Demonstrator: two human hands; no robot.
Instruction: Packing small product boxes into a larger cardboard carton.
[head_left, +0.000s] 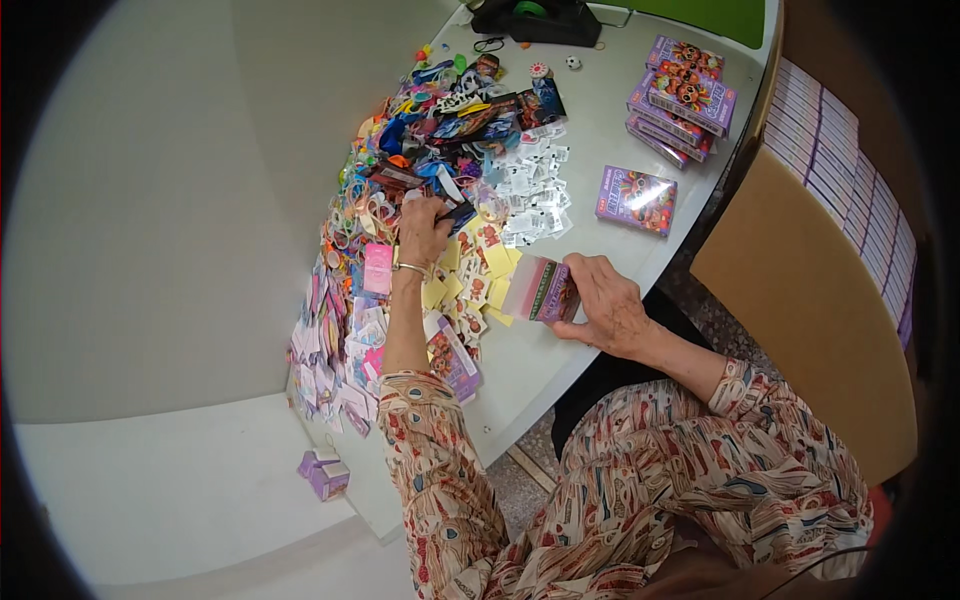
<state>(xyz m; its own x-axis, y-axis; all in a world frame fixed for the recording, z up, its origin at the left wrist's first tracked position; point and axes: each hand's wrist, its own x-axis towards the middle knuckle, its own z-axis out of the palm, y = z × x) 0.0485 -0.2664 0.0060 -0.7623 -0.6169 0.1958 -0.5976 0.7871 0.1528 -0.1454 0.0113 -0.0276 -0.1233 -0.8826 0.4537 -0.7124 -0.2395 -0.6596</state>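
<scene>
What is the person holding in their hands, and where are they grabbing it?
The right hand holds a small open purple box by its closed end. The left hand reaches into the pile of small toys; its grip is hidden.

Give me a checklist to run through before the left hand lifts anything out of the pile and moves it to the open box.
1. Right hand grips the open box: ok.
2. Box mouth turned toward the pile: ok.
3. Left hand has reached the pile: ok.
4. Left hand has closed on one item: cannot tell, the fingers hide it.
5. Box already holds something: cannot tell.
6. Table bare between pile and box stack: not ok, a single box lies there.
</scene>
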